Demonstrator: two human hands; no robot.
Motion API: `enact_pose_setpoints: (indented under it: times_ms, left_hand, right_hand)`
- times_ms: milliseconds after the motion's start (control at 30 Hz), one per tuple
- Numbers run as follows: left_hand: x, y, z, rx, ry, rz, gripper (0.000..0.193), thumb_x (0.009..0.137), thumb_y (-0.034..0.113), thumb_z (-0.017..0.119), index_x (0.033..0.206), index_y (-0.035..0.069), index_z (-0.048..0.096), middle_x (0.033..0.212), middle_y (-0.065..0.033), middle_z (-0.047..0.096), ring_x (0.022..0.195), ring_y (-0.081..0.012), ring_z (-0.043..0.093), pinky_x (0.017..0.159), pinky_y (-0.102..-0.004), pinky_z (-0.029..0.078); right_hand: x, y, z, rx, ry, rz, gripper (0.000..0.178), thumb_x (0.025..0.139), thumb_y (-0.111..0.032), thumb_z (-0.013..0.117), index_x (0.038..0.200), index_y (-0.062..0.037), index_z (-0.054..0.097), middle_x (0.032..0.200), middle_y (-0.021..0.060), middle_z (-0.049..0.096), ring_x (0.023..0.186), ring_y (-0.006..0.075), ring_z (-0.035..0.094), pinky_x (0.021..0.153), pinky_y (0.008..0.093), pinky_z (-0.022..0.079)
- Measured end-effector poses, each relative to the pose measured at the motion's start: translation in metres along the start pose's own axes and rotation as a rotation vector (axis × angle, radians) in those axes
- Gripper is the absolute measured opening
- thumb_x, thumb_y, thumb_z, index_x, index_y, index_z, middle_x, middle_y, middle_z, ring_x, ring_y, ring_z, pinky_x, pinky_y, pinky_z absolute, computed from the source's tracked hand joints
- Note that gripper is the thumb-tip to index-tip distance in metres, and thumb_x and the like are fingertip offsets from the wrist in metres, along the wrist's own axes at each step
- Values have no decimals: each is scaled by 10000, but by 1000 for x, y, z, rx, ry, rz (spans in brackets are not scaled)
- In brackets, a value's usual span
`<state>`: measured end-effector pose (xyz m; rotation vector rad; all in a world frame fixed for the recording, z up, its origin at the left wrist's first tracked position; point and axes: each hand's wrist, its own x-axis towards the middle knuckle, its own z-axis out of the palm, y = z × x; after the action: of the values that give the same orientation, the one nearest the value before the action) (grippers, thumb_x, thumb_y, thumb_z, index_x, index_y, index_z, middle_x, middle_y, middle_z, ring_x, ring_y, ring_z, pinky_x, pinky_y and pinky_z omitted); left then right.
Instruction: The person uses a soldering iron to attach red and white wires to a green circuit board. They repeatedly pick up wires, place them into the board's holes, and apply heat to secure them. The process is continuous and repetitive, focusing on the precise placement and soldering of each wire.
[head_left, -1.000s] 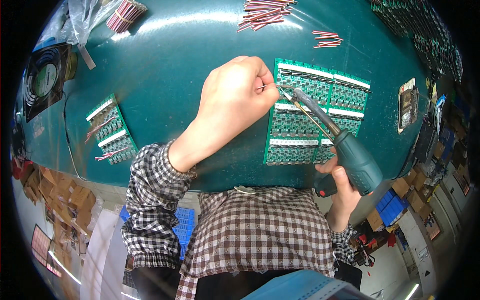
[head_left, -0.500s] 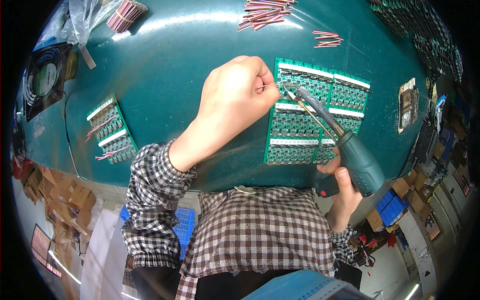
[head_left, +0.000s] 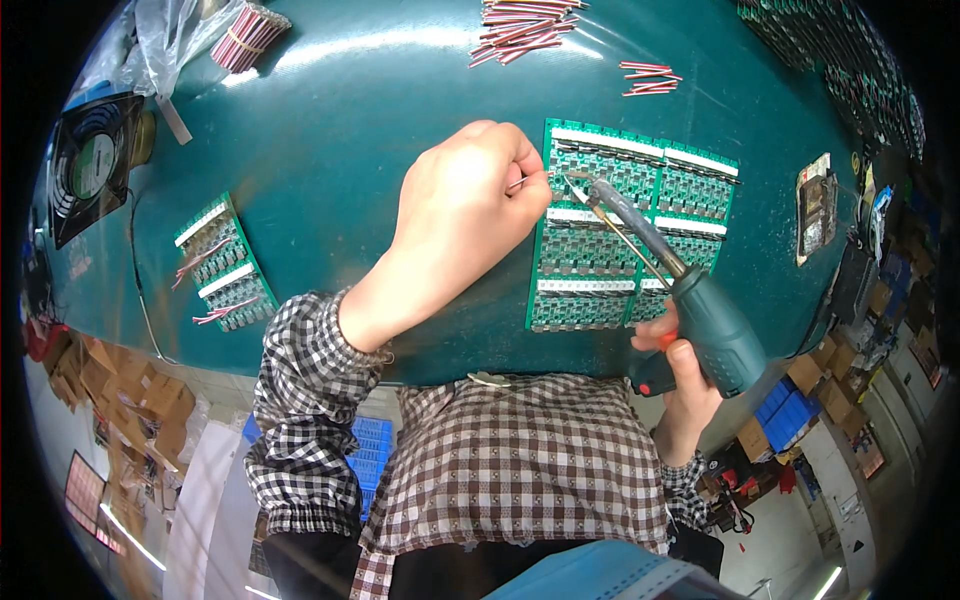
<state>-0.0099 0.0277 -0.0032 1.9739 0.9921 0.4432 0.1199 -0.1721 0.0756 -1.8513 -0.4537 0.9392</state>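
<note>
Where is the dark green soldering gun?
Head view, right of centre: the soldering gun is in the right hand, reaching over the large green circuit panel.

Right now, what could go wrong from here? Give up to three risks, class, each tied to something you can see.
1. The left hand is close to the tip of the soldering gun in the right hand; a slip might burn the fingers if the tip is hot.
2. That tip is over the densely packed green circuit panel, so a stray touch could damage neighbouring parts.
</note>
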Motion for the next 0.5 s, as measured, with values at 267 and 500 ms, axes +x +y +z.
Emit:
enact_pose_setpoints:
  times_ms: [267, 500]
  left_hand:
    - [-3, 0, 4, -7, 59, 40, 88, 717, 45, 677, 753, 24, 600, 681, -52, 568, 562, -144, 524, 530, -277, 444]
    - [-5, -2, 8, -19, 84, 45, 106, 715, 40, 694, 753, 28, 596, 682, -40, 559, 549, -131, 510, 510, -271, 429]
  right_hand:
    - [0, 2, -5, 94, -59, -14, 266, 821, -62, 671, 1043, 68, 602, 845, 141, 657, 777, 229, 657, 706, 358, 567]
    - [-1, 1, -2, 72, -54, -12, 223, 822, -40, 667, 1011, 65, 611, 837, 135, 656, 777, 223, 655, 722, 347, 558]
